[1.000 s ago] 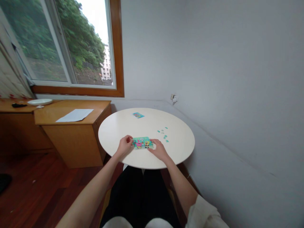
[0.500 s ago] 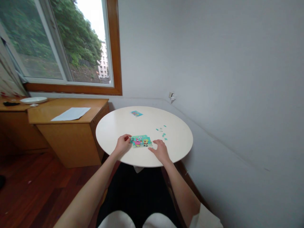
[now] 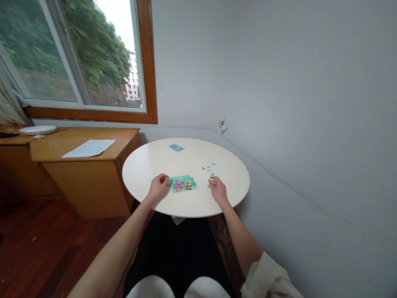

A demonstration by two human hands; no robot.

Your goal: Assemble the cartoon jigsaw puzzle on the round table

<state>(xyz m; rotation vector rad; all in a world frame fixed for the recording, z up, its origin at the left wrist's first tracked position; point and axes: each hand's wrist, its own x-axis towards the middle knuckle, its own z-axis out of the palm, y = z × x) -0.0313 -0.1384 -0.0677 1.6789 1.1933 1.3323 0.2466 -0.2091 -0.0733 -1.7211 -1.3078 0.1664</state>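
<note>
A partly joined jigsaw puzzle [image 3: 182,183] with a pink starfish and a yellow sponge figure on teal lies on the round white table [image 3: 186,207]. At its left edge is my left hand [image 3: 159,186], fingers curled together. Whether a small piece is between those fingertips is too small to tell. My right hand [image 3: 218,191] is over the loose pieces right of the puzzle, thumb and fingers slightly apart. A teal puzzle piece [image 3: 209,186] shows by its thumb. Several more loose pieces, among them a teal one [image 3: 213,164], lie farther back.
A small picture card [image 3: 176,147] in similar colours lies toward the table's far edge. To the left stands a wooden desk [image 3: 83,182] with a sheet of paper [image 3: 89,148] and a white plate [image 3: 38,130]. A wall with a socket [image 3: 222,124] borders the right side.
My right hand has moved right, away from the puzzle's right edge to the loose pieces. My left hand stays at the puzzle's left edge. The whole view has shifted slightly.
</note>
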